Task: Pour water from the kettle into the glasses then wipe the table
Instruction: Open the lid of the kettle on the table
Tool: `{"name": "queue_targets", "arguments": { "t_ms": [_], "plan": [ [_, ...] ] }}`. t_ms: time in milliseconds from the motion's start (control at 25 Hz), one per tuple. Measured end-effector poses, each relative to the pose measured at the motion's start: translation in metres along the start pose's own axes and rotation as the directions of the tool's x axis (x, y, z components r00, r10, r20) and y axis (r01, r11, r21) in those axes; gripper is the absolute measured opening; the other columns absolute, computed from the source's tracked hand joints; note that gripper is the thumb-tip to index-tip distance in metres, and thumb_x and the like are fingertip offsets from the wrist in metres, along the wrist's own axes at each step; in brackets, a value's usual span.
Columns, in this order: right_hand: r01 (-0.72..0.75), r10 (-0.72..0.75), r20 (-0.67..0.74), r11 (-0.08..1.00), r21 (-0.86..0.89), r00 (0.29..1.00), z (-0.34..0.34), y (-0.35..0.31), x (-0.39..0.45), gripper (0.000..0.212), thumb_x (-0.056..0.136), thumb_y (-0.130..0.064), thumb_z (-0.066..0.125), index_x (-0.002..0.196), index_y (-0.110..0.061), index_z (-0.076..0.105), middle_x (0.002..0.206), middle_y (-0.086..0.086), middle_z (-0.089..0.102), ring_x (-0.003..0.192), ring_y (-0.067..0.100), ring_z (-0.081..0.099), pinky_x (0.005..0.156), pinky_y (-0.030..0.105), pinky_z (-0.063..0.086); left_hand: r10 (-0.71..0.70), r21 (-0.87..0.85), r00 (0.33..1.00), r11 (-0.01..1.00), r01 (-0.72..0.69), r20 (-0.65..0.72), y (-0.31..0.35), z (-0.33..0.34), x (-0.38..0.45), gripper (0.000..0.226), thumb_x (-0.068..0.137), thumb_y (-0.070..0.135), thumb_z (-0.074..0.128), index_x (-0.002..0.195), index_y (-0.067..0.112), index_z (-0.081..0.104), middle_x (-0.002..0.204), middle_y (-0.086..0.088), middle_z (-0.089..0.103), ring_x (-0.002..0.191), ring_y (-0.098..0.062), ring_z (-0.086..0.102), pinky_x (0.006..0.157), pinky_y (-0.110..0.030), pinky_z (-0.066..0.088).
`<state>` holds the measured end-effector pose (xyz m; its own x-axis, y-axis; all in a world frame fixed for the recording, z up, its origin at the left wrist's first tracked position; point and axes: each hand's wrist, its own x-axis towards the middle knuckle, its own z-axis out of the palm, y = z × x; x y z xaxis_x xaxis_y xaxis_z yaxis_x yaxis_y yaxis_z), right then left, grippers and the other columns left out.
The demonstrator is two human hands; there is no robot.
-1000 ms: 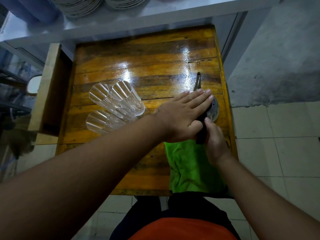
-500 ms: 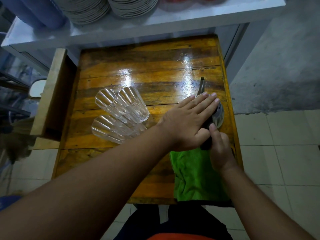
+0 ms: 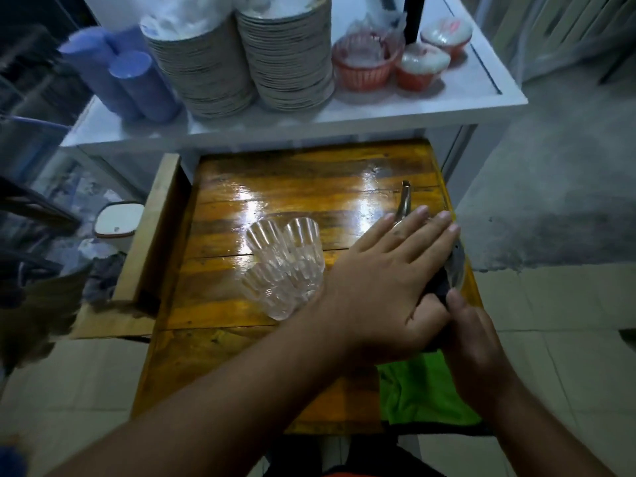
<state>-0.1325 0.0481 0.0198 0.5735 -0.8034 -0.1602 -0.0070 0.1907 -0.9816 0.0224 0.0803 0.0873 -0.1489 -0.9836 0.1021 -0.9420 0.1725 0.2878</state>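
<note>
Nearest, two bare forearms reach forward over the near edge of a small wooden table (image 3: 241, 342), its planks varnished amber and glossy with glare. A green cloth (image 3: 423, 394) lies on the near right corner, partly draped over the edge. Pale floor tiles (image 3: 564, 339) run along both sides of the table.

The right hand (image 3: 475, 349) sits just beyond the cloth, fingers closed round the kettle's dark handle. The left hand (image 3: 389, 280) crosses over from the left and lies flat, fingers spread and straight, on top of the kettle (image 3: 456, 266); it presses rather than grasps. The kettle stands at the right edge of the table, mostly hidden under the hands, with a sliver of metal body showing and its thin spout (image 3: 403, 201) pointing away.

Just left of the left hand, three ribbed clear glasses (image 3: 285, 266) stand clustered and touching, around mid-table. Whether they hold water cannot be told.

A wooden board (image 3: 151, 232) leans along the table's left side. Beyond the table is a white shelf (image 3: 378, 111), carrying two tall stacks of plates (image 3: 247, 60), blue cylinders (image 3: 130, 77) to the left and red baskets (image 3: 364, 63) to the right. A grey concrete wall (image 3: 557, 173) rises at far right.
</note>
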Motion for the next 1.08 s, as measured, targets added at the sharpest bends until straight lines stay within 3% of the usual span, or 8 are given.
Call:
{"name": "queue_targets", "arguments": {
  "t_ms": [200, 400, 440, 520, 720, 880, 1000, 1080],
  "plan": [
    [-0.052, 0.049, 0.111, 0.998, 0.026, 0.993, 0.039, -0.007, -0.029, 0.068, 0.067, -0.086, 0.060, 0.095, -0.028, 0.082, 0.094, 0.015, 0.080, 0.086, 0.023, 0.073, 0.074, 0.041, 0.053, -0.047, -0.038, 0.998, 0.998, 0.045, -0.051, -0.005, -0.027, -0.064, 0.078, 0.083, 0.042, 0.027, 0.155, 0.015, 0.025, 0.163, -0.003, 0.021, 0.153, -0.015, 0.005, 0.123, -0.037, 0.006],
    [-0.111, 0.111, 0.181, 0.994, -0.010, 0.977, 0.076, 0.010, -0.057, 0.100, 0.069, -0.081, 0.064, 0.099, 0.015, 0.063, 0.092, 0.049, 0.062, 0.084, 0.059, 0.065, 0.074, 0.045, 0.040, -0.116, -0.078, 0.990, 0.991, 0.110, -0.079, -0.010, -0.030, -0.125, 0.079, 0.082, 0.043, 0.033, 0.155, 0.016, 0.026, 0.164, 0.000, 0.019, 0.152, -0.011, 0.002, 0.122, -0.037, 0.011],
    [-0.134, 0.135, 0.204, 0.991, -0.017, 0.970, 0.084, 0.010, -0.061, 0.104, 0.068, -0.081, 0.065, 0.097, 0.018, 0.062, 0.091, 0.048, 0.064, 0.084, 0.058, 0.066, 0.074, 0.044, 0.040, -0.128, -0.096, 0.989, 0.988, 0.120, -0.079, -0.013, -0.028, -0.136, 0.078, 0.082, 0.043, 0.034, 0.155, 0.016, 0.027, 0.164, 0.001, 0.019, 0.152, -0.010, 0.003, 0.122, -0.037, 0.012],
    [-0.209, 0.204, 0.250, 0.978, -0.007, 0.946, 0.102, 0.009, -0.067, 0.107, 0.061, -0.082, 0.070, 0.092, 0.021, 0.063, 0.084, 0.037, 0.071, 0.080, 0.037, 0.067, 0.071, 0.038, 0.043, -0.148, -0.134, 0.986, 0.981, 0.137, -0.077, -0.020, -0.023, -0.157, 0.077, 0.083, 0.043, 0.036, 0.155, 0.016, 0.027, 0.164, 0.002, 0.020, 0.152, -0.010, 0.004, 0.122, -0.037, 0.014],
    [-0.260, 0.268, 0.265, 0.963, -0.069, 0.926, 0.130, 0.016, -0.074, 0.087, 0.064, -0.072, 0.070, 0.085, 0.012, 0.072, 0.074, 0.024, 0.075, 0.070, 0.013, 0.067, 0.061, 0.020, 0.047, -0.216, -0.217, 0.976, 0.955, 0.203, -0.040, -0.038, -0.007, -0.192, 0.077, 0.084, 0.044, 0.037, 0.155, 0.018, 0.026, 0.164, 0.004, 0.019, 0.152, -0.008, 0.006, 0.122, -0.036, 0.017],
    [-0.334, 0.351, 0.232, 0.936, -0.107, 0.907, 0.149, 0.007, -0.074, 0.052, 0.065, -0.055, 0.059, 0.052, -0.007, 0.072, 0.045, 0.002, 0.063, 0.045, 0.003, 0.058, 0.048, 0.012, 0.040, -0.221, -0.263, 0.974, 0.938, 0.225, 0.042, -0.053, -0.005, -0.199, 0.077, 0.085, 0.045, 0.032, 0.157, 0.022, 0.018, 0.165, 0.008, 0.011, 0.150, -0.001, -0.004, 0.123, -0.031, 0.004],
    [-0.380, 0.388, 0.241, 0.921, -0.079, 0.890, 0.155, 0.001, -0.072, 0.048, 0.078, -0.031, 0.052, 0.069, 0.011, 0.072, 0.044, 0.005, 0.064, 0.042, 0.004, 0.061, 0.044, 0.011, 0.043, -0.198, -0.274, 0.976, 0.937, 0.215, 0.087, -0.065, -0.010, -0.198, 0.077, 0.086, 0.047, 0.028, 0.158, 0.025, 0.014, 0.165, 0.009, 0.008, 0.150, 0.000, -0.004, 0.120, -0.024, -0.005],
    [-0.392, 0.397, 0.252, 0.917, -0.072, 0.882, 0.158, -0.004, -0.071, 0.047, 0.078, -0.028, 0.047, 0.063, 0.011, 0.068, 0.043, 0.006, 0.063, 0.040, 0.005, 0.061, 0.043, 0.011, 0.043, -0.163, -0.271, 0.980, 0.944, 0.188, 0.112, -0.074, -0.013, -0.197, 0.076, 0.087, 0.050, 0.027, 0.158, 0.027, 0.012, 0.165, 0.011, 0.007, 0.149, 0.001, -0.005, 0.120, -0.023, -0.004]
  ]
}}
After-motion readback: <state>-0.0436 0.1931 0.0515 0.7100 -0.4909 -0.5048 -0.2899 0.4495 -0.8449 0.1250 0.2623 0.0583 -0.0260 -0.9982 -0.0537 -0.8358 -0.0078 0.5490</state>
